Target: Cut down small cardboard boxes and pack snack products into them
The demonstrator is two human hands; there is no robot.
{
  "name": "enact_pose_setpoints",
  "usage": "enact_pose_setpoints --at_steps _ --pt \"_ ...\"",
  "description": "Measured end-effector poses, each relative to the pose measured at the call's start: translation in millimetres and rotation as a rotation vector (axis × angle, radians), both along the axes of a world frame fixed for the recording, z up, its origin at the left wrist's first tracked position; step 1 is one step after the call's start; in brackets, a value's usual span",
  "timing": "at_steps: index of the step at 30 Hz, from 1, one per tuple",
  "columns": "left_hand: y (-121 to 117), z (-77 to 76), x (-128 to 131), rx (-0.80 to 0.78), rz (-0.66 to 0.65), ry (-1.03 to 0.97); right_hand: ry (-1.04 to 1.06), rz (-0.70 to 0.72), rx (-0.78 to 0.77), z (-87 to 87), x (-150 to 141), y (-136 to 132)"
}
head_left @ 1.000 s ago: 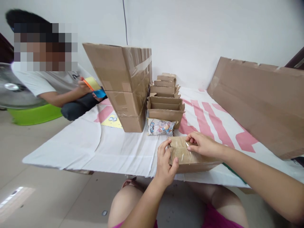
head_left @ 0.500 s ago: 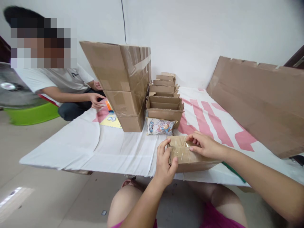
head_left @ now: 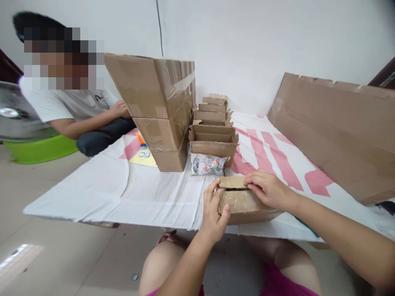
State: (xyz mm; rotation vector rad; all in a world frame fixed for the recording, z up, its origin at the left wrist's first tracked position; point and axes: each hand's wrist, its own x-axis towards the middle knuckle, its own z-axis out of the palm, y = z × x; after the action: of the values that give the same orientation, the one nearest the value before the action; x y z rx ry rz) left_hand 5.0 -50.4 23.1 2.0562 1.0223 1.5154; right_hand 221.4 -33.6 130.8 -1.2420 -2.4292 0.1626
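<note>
A small cardboard box [head_left: 247, 203] lies at the near edge of the table, with a dark slit between its two top flaps. My left hand [head_left: 214, 211] grips its left end, fingers over the far corner and thumb on the near side. At the slit, my right hand [head_left: 267, 188] has its fingers pinched on the edge of the far flap [head_left: 233, 182]. Just beyond the box rests a printed plastic snack-like packet [head_left: 207, 164]. It leans against the nearest of several open-topped cardboard boxes [head_left: 212, 142] standing in a row.
Taped cardboard boxes [head_left: 168, 135] form a tall stack left of the row. A large cardboard sheet [head_left: 333, 135] stands along the right side. White cloth [head_left: 101, 193] with pink patches covers the table. Another person [head_left: 77, 109] crouches at the left, beside a green tub [head_left: 43, 152].
The far flap has come up and a dark gap has opened along the box top. My right hand has shifted slightly onto that flap. The other person's hands have drawn back behind the stack.
</note>
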Motion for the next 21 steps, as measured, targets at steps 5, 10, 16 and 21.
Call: enact_pose_setpoints --at_steps 5,10,16,21 --pt "0 -0.6 0 -0.001 -0.005 0.001 -0.113 0.008 -0.023 4.0 -2 2" --pt "0 -1.0 0 -0.003 -0.013 -0.006 -0.256 -0.003 0.038 3.3 -7 4" --pt "0 -1.5 0 -0.014 -0.019 -0.005 -0.34 0.049 0.181 -5.9 -7 5" --pt "-1 -2.0 0 -0.016 -0.02 -0.009 -0.367 0.024 0.227 -11.3 -7 7"
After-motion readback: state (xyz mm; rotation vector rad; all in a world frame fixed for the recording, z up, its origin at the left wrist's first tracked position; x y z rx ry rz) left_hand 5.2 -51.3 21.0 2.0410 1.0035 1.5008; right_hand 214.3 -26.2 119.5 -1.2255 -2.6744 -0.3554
